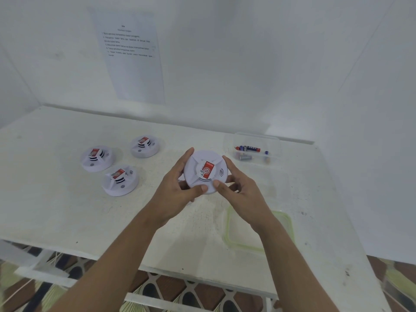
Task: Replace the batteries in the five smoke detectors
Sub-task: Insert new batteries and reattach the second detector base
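Note:
Both hands hold one round white smoke detector (203, 171) with a red and white sticker above the middle of the white table (56, 210). My left hand (177, 188) grips its left rim, thumb on the front edge. My right hand (238, 185) grips its right rim, thumb beside the left thumb. Three more smoke detectors lie on the table to the left: one at the far left (97, 157), one further back (144, 146) and one nearer (120, 180). A fifth detector is not visible.
A clear plastic box (253, 147) with several batteries stands at the back right. A clear container with a green rim (258, 228) lies at the front right, under my right forearm. An instruction sheet (130, 55) hangs on the back wall. White walls enclose the table.

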A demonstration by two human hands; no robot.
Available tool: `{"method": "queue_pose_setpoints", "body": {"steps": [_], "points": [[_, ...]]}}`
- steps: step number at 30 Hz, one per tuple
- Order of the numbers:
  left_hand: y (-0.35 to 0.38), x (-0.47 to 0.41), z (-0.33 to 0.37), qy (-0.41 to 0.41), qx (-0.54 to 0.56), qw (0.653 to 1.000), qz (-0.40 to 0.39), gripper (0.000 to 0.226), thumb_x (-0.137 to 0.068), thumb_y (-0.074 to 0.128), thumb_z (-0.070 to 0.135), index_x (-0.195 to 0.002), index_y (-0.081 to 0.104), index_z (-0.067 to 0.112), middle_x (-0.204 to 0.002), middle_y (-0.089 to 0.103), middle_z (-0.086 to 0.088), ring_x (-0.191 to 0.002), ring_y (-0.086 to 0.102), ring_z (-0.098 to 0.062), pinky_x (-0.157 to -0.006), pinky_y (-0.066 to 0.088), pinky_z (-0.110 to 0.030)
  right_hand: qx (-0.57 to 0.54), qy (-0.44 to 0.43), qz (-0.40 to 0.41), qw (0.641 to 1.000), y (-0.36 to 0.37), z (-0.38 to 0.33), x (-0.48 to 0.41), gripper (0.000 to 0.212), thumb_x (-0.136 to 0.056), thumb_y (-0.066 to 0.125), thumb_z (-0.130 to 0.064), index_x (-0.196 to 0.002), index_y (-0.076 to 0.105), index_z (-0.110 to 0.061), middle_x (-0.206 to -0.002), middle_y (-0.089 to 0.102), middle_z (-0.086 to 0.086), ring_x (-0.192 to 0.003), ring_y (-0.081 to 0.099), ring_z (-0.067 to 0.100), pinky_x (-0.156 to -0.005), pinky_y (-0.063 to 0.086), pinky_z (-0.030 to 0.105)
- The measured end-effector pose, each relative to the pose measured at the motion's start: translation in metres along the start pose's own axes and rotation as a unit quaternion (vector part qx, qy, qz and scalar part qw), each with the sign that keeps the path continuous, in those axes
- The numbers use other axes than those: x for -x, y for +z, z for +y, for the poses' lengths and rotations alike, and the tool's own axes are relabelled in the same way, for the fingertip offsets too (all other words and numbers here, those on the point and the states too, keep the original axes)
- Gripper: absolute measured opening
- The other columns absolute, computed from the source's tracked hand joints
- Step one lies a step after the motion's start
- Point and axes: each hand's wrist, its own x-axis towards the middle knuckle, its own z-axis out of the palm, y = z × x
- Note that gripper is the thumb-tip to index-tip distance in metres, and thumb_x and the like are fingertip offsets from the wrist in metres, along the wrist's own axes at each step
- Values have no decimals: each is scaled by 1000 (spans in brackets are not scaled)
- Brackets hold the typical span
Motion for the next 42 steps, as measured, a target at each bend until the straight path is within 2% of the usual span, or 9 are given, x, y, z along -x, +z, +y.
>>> {"method": "queue_pose_setpoints", "body": {"steps": [8,12,16,21,24,26,34,39,42], "points": [[-1,0,-1,9,1,1000,0,88,-85,75,8,-153,29,37,-142,53,18,-102,69,-10,-86,58,-52,-2,1,-2,1000,1,-1,0,62,-98,64,-34,-154,35,-40,-116,69,-13,-77,54,-7,-73,44,10],[-2,-1,-3,2,3,1000,-5,89,-85,76,8,-153,29,40,-130,60,27,-104,67,-26,-84,56,-54,-6,7,-2,1000,1,2,-1,63,-97,65,-37,-153,35,-42,-116,70,-11,-79,55,-2,-74,45,10],[-2,-1,-4,4,1,1000,-9,88,-85,76,9,-153,29,39,-128,59,31,-105,66,-24,-87,56,-56,-8,7,-3,1000,2,2,0,63,-98,64,-36,-153,36,-41,-118,70,-11,-84,57,-1,-75,46,10],[-6,0,-2,13,-12,999,-37,86,-84,76,19,-153,28,39,-128,58,32,-105,68,-11,-88,59,-47,-1,15,4,1000,1,3,0,64,-96,65,-41,-153,36,-45,-115,69,-8,-78,55,4,-75,47,11],[-12,0,-2,19,-16,999,-47,81,-84,75,30,-151,30,41,-130,58,27,-109,66,-15,-82,60,-40,-3,17,13,1000,2,2,-1,64,-96,66,-39,-152,36,-45,-116,68,-6,-76,51,8,-73,47,11],[-18,-2,-5,28,-32,998,-50,73,-88,73,25,-147,35,45,-133,59,19,-112,64,-16,-81,58,-37,-6,17,16,1000,4,1,-1,63,-96,67,-37,-151,37,-45,-116,67,-6,-75,50,10,-72,47,12],[-41,-5,-10,26,-45,999,-15,68,-86,76,13,-139,47,45,-126,61,16,-98,66,-30,-74,60,-36,-2,20,0,1000,20,-5,-10,63,-95,67,-38,-151,38,-46,-114,68,-10,-76,55,7,-71,48,11],[-58,-9,-12,24,-68,997,-15,71,-82,78,24,-141,45,45,-126,62,19,-95,69,-25,-86,59,-44,-3,26,11,1000,36,-8,-16,62,-96,66,-37,-150,39,-46,-117,67,-5,-74,55,4,-70,48,10],[-67,-9,-12,28,-76,997,-10,69,-85,78,21,-140,45,46,-125,62,20,-95,68,-27,-87,59,-41,-6,22,40,999,48,-13,-18,59,-97,66,-29,-150,42,-41,-120,67,-7,-71,54,-4,-69,46,7]]}}
